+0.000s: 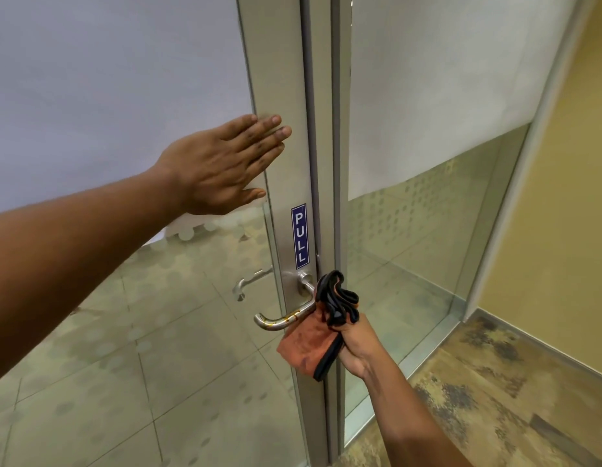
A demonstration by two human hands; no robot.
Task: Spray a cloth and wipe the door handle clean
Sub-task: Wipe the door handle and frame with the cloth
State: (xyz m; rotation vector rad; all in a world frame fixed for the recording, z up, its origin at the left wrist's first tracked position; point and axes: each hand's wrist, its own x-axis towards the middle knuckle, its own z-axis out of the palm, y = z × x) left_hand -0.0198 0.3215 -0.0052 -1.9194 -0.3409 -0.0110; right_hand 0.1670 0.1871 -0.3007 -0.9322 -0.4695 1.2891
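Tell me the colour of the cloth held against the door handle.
Orange with black edging; the cloth shows best in the head view, gripped by the right hand.

I see a glass door (90, 79) in a grey metal frame (279, 96), its upper pane frosted white, its lower part clear with a dotted pattern. A blue PULL sign (299, 236) sits on the frame. Beside it stands a fixed glass panel (427, 96). Pale tiles (158, 382) lie beyond; mottled brown flooring (495, 399) meets a yellow wall (562, 214) on the right.

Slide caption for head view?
Right hand wipes stained steel lever handle with orange cloth; left hand braces door frame.
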